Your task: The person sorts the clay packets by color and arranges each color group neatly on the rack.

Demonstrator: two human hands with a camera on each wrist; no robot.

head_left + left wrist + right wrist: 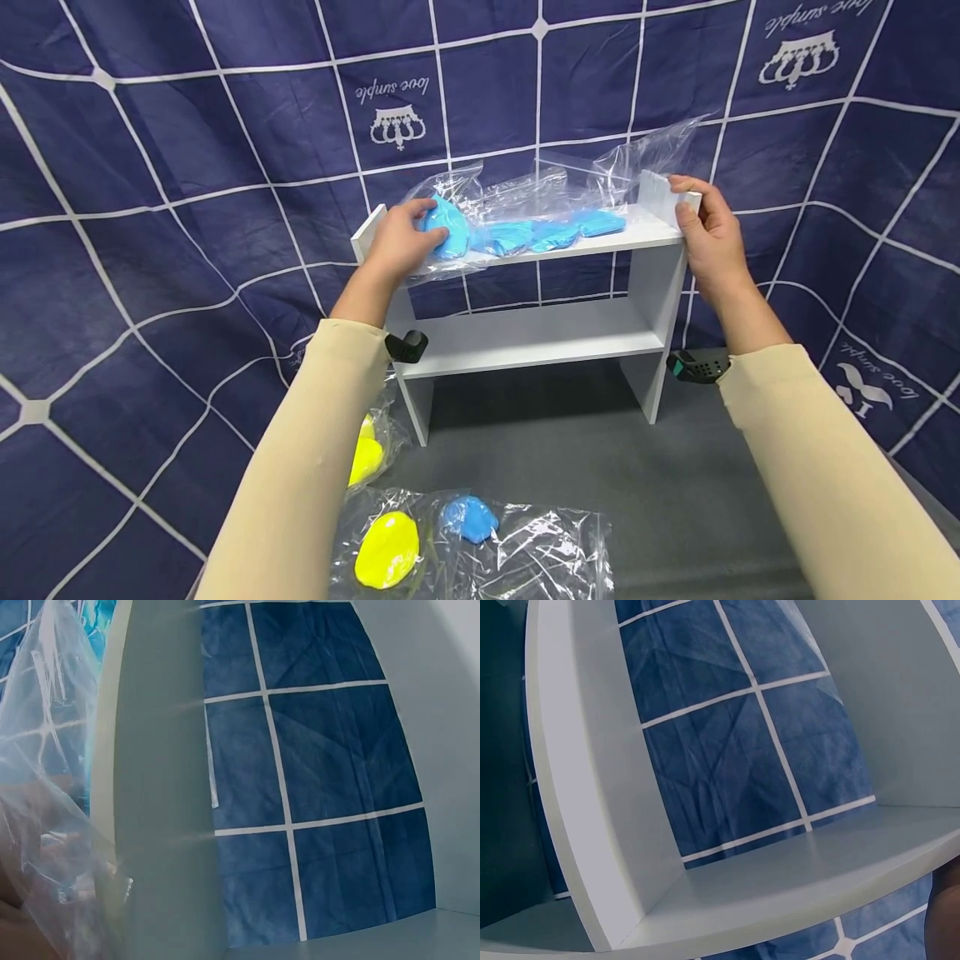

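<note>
A white two-tier shelf (pixel 540 333) stands against the patterned cloth. On its top board, at the left end, my left hand (pixel 405 237) holds a clear plastic bag with a blue dough-like lump (pixel 450 229) inside, thumb and fingers on either side of it. The bag's crinkled film (pixel 45 735) shows at the left of the left wrist view. My right hand (pixel 712 229) grips the top of the shelf's right side panel (pixel 663 196), thumb at the front. In the right wrist view only a dark bit of that hand (pixel 945 915) shows at the edge.
More bagged blue pieces (pixel 555 236) lie along the top board, their loose film (pixel 652 154) standing up behind. On the dark grey surface (pixel 540 450) in front are bags with a yellow lump (pixel 387 550) and a blue lump (pixel 471 518). Another yellow bag (pixel 366 458) lies beside the left panel.
</note>
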